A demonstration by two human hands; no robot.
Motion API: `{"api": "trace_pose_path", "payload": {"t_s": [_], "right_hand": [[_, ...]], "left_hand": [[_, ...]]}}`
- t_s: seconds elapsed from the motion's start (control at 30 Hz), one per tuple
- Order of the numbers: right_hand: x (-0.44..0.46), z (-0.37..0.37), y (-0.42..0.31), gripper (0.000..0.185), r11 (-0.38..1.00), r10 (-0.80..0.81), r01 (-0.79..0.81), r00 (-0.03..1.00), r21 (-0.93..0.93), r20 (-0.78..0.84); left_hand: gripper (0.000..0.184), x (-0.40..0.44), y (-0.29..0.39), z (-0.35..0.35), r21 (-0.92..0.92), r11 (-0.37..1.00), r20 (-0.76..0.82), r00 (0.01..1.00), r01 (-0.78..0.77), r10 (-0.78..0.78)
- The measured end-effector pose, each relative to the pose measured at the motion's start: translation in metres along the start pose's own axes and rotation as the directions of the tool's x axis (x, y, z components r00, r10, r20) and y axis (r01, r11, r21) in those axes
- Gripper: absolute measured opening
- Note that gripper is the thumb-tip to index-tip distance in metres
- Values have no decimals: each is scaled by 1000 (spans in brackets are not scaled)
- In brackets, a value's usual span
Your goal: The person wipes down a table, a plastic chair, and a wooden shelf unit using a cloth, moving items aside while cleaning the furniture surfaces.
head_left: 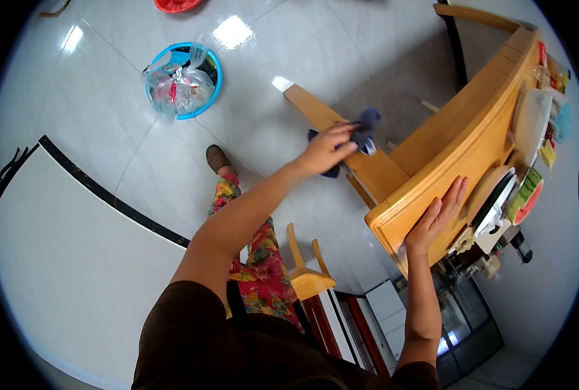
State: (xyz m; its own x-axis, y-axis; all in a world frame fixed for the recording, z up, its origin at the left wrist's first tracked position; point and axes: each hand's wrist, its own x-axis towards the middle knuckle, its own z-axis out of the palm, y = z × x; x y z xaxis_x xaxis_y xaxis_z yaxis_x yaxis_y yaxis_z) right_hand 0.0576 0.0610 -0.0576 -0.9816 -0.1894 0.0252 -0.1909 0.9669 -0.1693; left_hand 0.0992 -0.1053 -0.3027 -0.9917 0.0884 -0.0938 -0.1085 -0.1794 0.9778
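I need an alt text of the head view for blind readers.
A person's left hand holds a dark blue cloth against a wooden table leg; the right hand rests on the tabletop. A blue-rimmed bin stands on the tiled floor.

Blue-rimmed bin (219, 77) holding plastic bags (193, 91); red container (178, 4) near it

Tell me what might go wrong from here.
The right hand rests flat on the tabletop; a shove might shift the items crowded near it. The dark blue cloth under the left hand could snag on the table leg. The shoe might slip on the glossy floor.
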Motion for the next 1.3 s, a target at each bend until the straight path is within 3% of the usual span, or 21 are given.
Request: {"api": "trace_pose_path", "payload": {"t_s": [0.03,0.13,0.17,0.23,0.27,0.3,0.4,0.43,0.53,0.6,0.63,0.7,0.73,0.8,0.87,0.97,1.03,1.1,1.2,1.3], "right_hand": [[0,-1,0,53,1000,5,-5,1000,12,7],[-1,1,-1,56,998,38,-38,999,52,8],[-1,1,1,56,999,35,-36,999,37,8],[0,0,-1,57,999,41,-40,999,-24,19],[-2,-1,3,59,998,39,-38,999,-43,24],[-2,-1,6,60,999,39,-38,999,-35,21],[-2,4,11,61,1000,18,-18,1000,18,-4],[-2,5,12,61,1000,26,-26,1000,7,-1],[-5,2,12,57,1000,5,-5,1000,19,19],[-2,6,12,56,1000,-1,0,1000,27,7],[-4,6,13,58,1000,16,-16,1000,15,4],[-4,4,9,58,999,46,-46,999,-10,0],[-4,4,8,57,999,44,-44,999,-9,-1],[-4,3,10,57,999,37,-37,999,-13,-4],[-4,3,10,56,1000,24,-24,1000,-2,-9],[-5,4,12,55,1000,-2,2,1000,-1,-13],[-4,5,11,54,1000,-5,5,1000,1,-15],[-3,3,9,54,1000,14,-14,1000,1,-13],[-5,-1,11,54,997,-3,4,1000,-74,11],[-4,0,10,54,998,10,-10,1000,-59,-2]], "left_hand": [[25,2,9,3,-73,995,16,997,-73,74],[24,4,-4,-7,-171,984,53,997,-43,53],[24,8,-33,-7,-113,993,39,999,-25,30],[32,12,-81,-22,-33,967,66,966,251,-248],[36,10,-112,-30,53,959,19,960,279,-280],[38,5,-158,-30,103,976,-60,980,193,-188],[38,8,-185,-46,83,818,-4,821,570,-571],[37,10,-196,-44,118,801,-40,809,587,-587],[36,15,-190,-34,138,892,-111,902,430,-418],[27,15,-153,-18,176,963,-160,971,204,-177],[25,17,-112,-13,49,991,-189,976,123,-112],[25,21,-63,-12,15,998,28,998,-56,56],[21,24,-44,-5,-32,977,38,976,-213,214],[22,29,-6,7,-125,947,71,949,-298,308],[20,32,7,5,-155,952,87,956,-265,280],[22,34,-42,3,-60,980,-22,982,-190,189],[26,29,-86,-7,49,997,-93,995,52,-47],[33,19,-106,-8,-18,939,-221,915,343,-338],[32,4,-72,13,25,990,-304,945,136,-122],[26,-25,-6,19,-69,998,-105,995,-3,-4]]}}
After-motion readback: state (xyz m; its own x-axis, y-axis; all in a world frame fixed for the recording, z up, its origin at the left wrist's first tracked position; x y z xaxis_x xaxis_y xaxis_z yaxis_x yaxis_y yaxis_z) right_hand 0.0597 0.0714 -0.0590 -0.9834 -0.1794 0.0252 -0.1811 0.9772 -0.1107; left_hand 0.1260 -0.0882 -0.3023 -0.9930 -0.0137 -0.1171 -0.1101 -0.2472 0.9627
